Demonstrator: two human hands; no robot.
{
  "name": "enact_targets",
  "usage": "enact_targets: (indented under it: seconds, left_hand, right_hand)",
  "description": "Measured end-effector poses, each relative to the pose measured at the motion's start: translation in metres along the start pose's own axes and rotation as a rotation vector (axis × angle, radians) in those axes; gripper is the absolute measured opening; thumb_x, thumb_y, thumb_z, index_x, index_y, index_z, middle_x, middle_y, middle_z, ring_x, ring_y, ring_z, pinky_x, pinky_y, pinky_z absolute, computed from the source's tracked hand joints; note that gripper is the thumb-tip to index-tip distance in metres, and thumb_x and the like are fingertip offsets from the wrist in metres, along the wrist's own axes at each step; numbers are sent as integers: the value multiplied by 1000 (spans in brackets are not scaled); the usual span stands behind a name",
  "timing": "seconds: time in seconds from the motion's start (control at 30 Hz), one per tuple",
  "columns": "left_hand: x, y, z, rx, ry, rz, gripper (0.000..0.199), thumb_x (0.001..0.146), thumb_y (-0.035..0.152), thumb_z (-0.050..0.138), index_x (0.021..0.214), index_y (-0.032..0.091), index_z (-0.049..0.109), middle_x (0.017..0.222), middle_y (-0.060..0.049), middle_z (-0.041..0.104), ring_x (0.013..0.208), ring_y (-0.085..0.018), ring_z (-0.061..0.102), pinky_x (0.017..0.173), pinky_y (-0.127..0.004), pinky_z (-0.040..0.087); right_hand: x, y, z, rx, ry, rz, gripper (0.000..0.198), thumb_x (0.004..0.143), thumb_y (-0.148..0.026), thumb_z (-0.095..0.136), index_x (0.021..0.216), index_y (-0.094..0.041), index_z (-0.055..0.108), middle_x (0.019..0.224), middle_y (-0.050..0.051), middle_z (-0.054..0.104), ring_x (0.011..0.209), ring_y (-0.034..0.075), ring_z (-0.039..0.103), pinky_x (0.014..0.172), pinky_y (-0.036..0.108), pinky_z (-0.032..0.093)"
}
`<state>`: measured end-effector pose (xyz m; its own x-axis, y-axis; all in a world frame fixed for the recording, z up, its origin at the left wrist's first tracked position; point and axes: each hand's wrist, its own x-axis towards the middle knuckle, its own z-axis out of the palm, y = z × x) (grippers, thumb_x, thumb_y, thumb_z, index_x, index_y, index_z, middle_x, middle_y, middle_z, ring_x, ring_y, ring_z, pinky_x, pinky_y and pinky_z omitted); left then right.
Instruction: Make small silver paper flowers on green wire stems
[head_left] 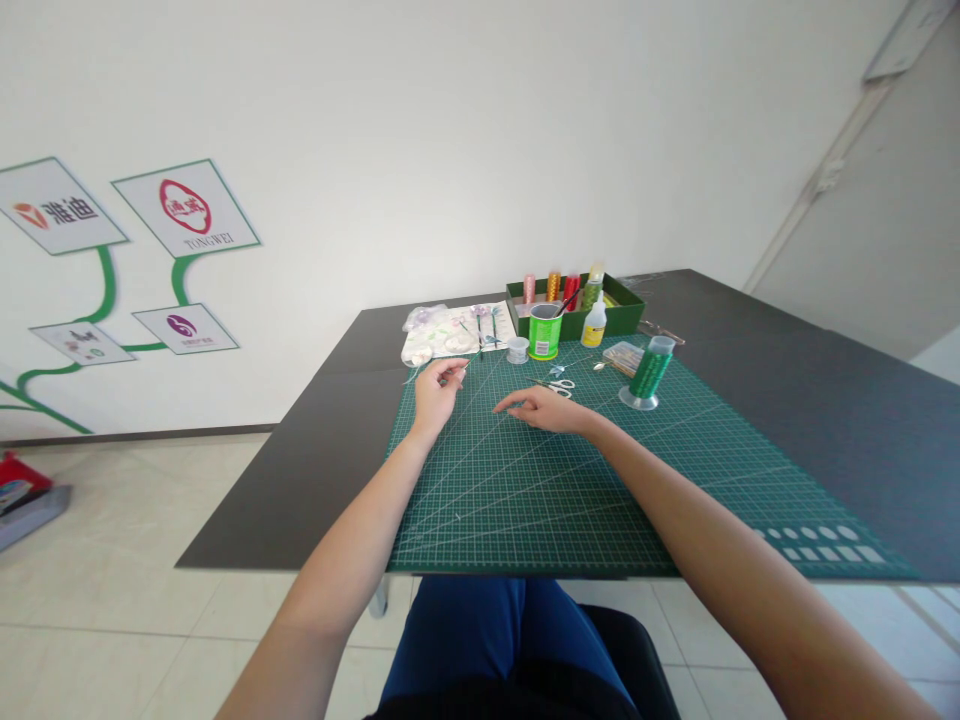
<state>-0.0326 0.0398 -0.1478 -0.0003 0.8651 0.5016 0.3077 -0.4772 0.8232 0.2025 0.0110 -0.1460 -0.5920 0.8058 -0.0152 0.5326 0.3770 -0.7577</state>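
My left hand (437, 392) is raised over the left part of the green cutting mat (525, 500), thumb and fingers pinched together. A thin green strand (473, 358) shows at its fingertips, too fine to make out fully. To the right, my right hand (546, 409) hovers low over the mat, its index finger stretched leftward and nothing visible in it. Just behind that hand lie white-handled scissors (562, 385), partly covered by it. A small blue-and-white piece (556, 370) is beyond the scissors.
A white sheet (431, 345) with flower pieces lies at the back left. Nearby stand a small round tub (517, 350), a green can (544, 333), a glue bottle (594, 322) and a green box (630, 312) with thread spools. A green thread spool (651, 375) stands right, by a clear case (624, 357).
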Motion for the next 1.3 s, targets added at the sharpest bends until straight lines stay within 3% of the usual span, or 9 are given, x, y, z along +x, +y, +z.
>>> enact_targets:
  seconds: [0.33, 0.53, 1.0, 1.3]
  left_hand:
    - [0, -4, -2, 97, 22, 78, 21, 84, 11, 63, 98, 19, 78, 86, -3, 71, 64, -10, 60, 66, -24, 53]
    - [-2, -4, -2, 231, 7, 143, 20, 86, 6, 65, 96, 18, 78, 86, -3, 71, 72, -13, 64, 70, -25, 52]
    - [-7, 0, 2, 438, -144, 225, 16, 90, 8, 65, 92, 18, 77, 90, -4, 72, 79, -15, 65, 78, -28, 53]
    - [-10, 1, 5, 523, -274, 226, 17, 92, 10, 64, 94, 19, 78, 94, -5, 73, 87, -18, 68, 80, -30, 52]
  right_hand:
    - [-1, -5, 3, 32, -70, -12, 44, 94, -32, 51, 124, -8, 73, 47, -6, 41, 44, 10, 34, 48, 23, 28]
    - [1, -8, 8, 65, -129, -75, 43, 95, -33, 51, 121, -7, 74, 47, -8, 35, 44, 9, 27, 47, 22, 24]
    - [0, -21, 17, 45, -162, -151, 38, 96, -27, 53, 121, -11, 77, 49, -7, 34, 47, 8, 23, 48, 23, 20]
    - [-4, -27, 13, 288, -238, -190, 45, 97, -35, 56, 126, -4, 70, 49, -11, 30, 44, 6, 23, 44, 22, 19]
